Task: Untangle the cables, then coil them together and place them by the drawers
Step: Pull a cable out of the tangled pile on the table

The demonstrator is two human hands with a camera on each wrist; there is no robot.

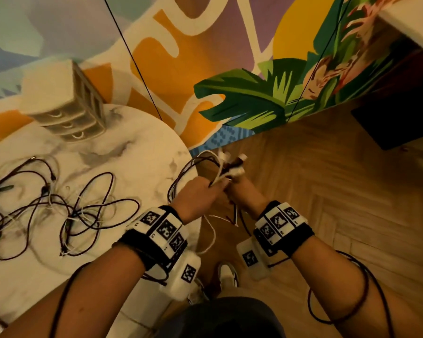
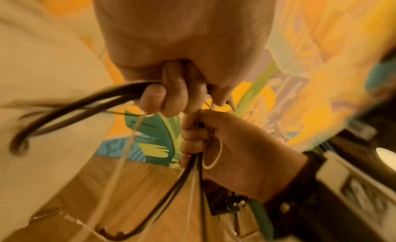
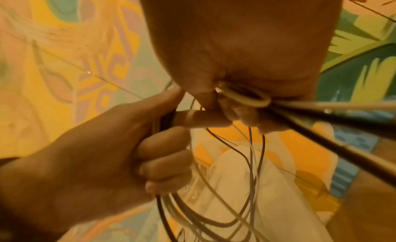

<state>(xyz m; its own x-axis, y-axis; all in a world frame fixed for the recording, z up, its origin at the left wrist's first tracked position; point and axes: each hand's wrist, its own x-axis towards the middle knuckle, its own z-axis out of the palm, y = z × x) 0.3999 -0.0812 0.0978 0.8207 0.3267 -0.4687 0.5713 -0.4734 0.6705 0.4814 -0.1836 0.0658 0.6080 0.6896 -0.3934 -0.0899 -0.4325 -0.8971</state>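
Observation:
Both hands hold one bundle of dark and white cables (image 1: 214, 164) in the air just off the right edge of the round marble table (image 1: 144, 142). My left hand (image 1: 200, 191) grips its looped part, fingers curled round dark strands (image 2: 75, 108). Touching it, my right hand (image 1: 242, 189) grips the other side, where white plug ends (image 1: 239, 158) stick up. In the right wrist view a white loop (image 3: 246, 100) pokes out of the right hand's fist (image 3: 235, 110), and the left hand (image 3: 150, 152) clasps several strands. A second tangle of cables (image 1: 59, 208) lies on the table's left part. The small drawers (image 1: 69, 111) stand at the table's back.
A colourful mural wall (image 1: 230, 69) rises behind the table. Herringbone wood floor (image 1: 340, 215) spreads to the right, with a dark box (image 1: 396, 125) by the wall. Loops of the held bundle hang down (image 1: 210, 240) beside the table edge, above a shoe (image 1: 227, 274).

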